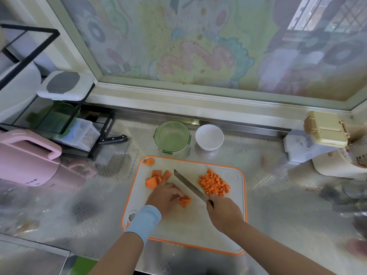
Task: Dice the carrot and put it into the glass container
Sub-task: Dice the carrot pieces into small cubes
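Far left on the board [198, 235] a carrot stub [150, 161] lies by the corner, and just below it a few thick slabs [156, 178] wait uncut. Next comes my left hand [164, 197], fingers curled down and pinning a small bundle of strips [185, 201] against the board, with the fingertips tucked just behind the cut end. The knife [189, 185] runs diagonally across the middle, its blade just beside the strips on their right and its tip pointing up and away from me. Beyond the blade, the finished dice [214, 183] sit in a loose pile. My right hand [224, 213] is wrapped tight round the handle at the pile's near edge. At the back the container [172, 136] stands off the board with nothing orange in it that I can see, and a white bowl [209, 136] stands just beside it on the right. I judge I am mid-dicing, perhaps half done. The next cut calls for bringing the blade square across the strips while walking the left fingertips back out of its way, then doing the slabs. Only after that can I carry the dice to the container.
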Available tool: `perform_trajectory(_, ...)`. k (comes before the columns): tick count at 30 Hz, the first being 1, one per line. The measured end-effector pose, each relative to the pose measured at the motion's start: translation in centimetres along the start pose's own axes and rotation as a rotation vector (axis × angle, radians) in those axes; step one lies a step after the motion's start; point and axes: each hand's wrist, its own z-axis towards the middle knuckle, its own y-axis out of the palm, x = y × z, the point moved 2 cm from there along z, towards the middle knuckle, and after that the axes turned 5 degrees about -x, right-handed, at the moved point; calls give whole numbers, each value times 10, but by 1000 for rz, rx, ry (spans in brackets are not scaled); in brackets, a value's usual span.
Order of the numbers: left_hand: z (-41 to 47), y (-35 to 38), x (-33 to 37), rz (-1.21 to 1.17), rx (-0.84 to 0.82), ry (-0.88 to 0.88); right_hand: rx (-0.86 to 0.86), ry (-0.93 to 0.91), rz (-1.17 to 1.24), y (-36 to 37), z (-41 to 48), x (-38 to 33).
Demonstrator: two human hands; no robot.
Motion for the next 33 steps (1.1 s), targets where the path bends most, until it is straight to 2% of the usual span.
perform_trajectory(7,-10,15,15,43,-53,-6,-18,12,-22,-1,-4,1)
perform_trajectory(16,-27,37,38,-95,204,-302,-47,18,-21,11,-12,1)
perform_trajectory(22,-42,51,50,-150,310,-361,-89,-45,-55,15,-15,-2)
perform_trajectory(27,-47,51,46,-149,382,-255,-69,-57,-104,11,-14,0)
perform_trajectory(33,-50,49,25,76,288,142,-65,-57,-96,13,-17,2)
